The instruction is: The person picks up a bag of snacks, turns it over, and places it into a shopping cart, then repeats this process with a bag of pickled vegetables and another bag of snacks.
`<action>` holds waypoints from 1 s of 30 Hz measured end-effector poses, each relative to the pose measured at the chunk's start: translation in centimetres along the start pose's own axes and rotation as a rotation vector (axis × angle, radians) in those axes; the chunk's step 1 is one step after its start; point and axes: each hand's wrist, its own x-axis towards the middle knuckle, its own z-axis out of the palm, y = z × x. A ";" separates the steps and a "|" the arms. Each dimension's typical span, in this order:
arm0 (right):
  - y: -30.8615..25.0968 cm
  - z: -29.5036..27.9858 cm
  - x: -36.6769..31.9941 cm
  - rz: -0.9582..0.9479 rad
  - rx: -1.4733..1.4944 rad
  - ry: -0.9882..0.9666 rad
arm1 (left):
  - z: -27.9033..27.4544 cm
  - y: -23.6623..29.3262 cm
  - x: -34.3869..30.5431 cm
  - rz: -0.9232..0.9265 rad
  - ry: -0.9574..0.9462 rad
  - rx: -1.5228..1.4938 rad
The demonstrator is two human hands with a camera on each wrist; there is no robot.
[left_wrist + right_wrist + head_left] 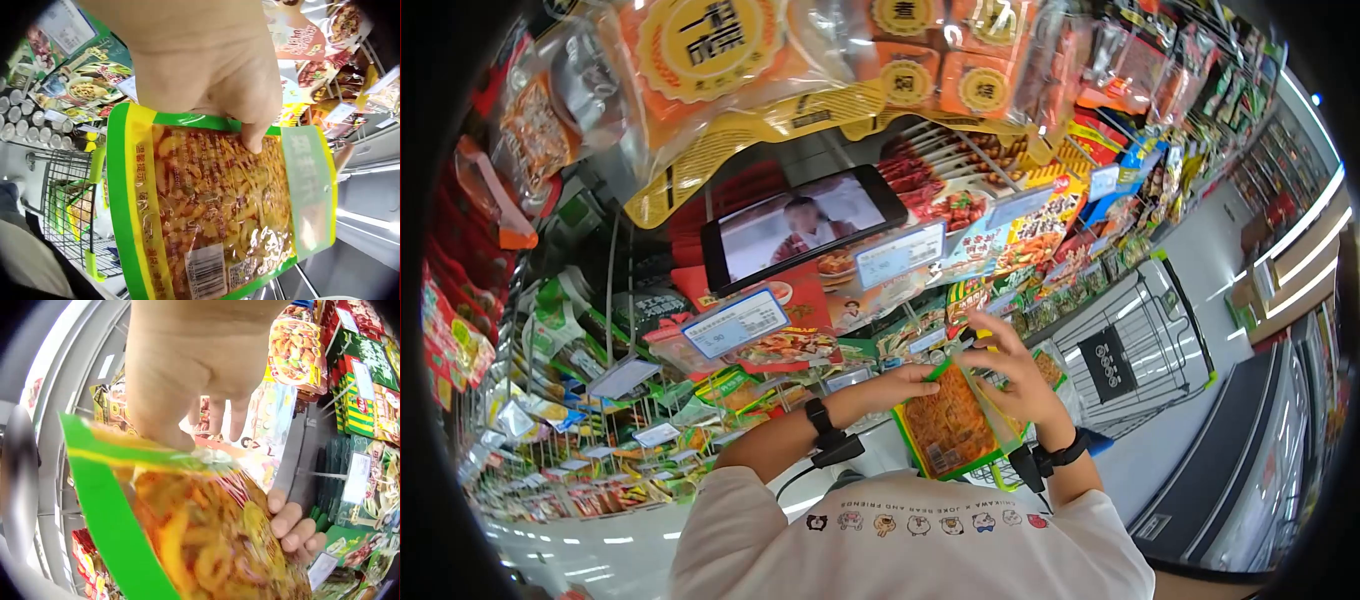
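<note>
A packet of pickled vegetables (948, 420) with a green and yellow border is held up in front of the shirt. My left hand (905, 385) grips it by one edge: the thumb presses the barcode side in the left wrist view, and the curled fingertips (290, 525) show on the other face in the right wrist view. Around the opposite edge is my right hand (1020, 385), its fingers loosely extended past the packet (212, 531). Its thumb overlaps the packet's top edge in the right wrist view.
A phone (805, 225) playing a video is propped among the shelf goods. Racks of food packets with price tags (735, 322) fill the front and left. A shopping cart (1145, 345) stands to the right, with packets in it (78, 209). A long dark cabinet (1230, 460) lies beyond.
</note>
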 end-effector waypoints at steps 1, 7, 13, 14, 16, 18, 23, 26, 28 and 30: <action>0.0 0.2 0.4 0.009 -0.010 -0.064 | -0.5 -0.6 0.1 0.010 -0.009 0.011; 0.7 0.7 2.5 -0.055 -0.079 -0.264 | -2.0 -3.2 -1.4 -0.071 0.009 0.094; 3.4 4.6 3.7 -0.169 -0.121 -0.471 | -3.8 -6.8 -3.7 0.019 0.284 0.222; 3.7 6.0 3.6 -0.167 -0.089 -0.526 | -4.2 -7.8 -4.4 0.065 0.368 0.261; 4.1 9.0 3.3 -0.173 -0.206 -0.586 | -4.1 -8.7 -6.6 0.149 0.554 0.323; 3.5 12.2 3.1 -0.157 -0.261 -0.691 | -5.3 -11.1 -8.9 0.105 0.639 0.384; 6.3 22.1 0.7 -0.030 -0.006 -0.560 | -6.9 -15.4 -18.5 0.016 0.865 0.404; 8.2 27.6 -0.3 0.102 -0.047 -0.528 | -5.5 -14.2 -24.5 -0.029 1.192 0.489; 9.3 31.4 -0.6 0.180 -0.049 -0.494 | -4.7 -13.9 -27.8 0.045 1.288 0.552; 9.5 34.7 -0.2 0.192 -0.074 -0.451 | -4.3 -13.5 -30.5 0.098 1.394 0.635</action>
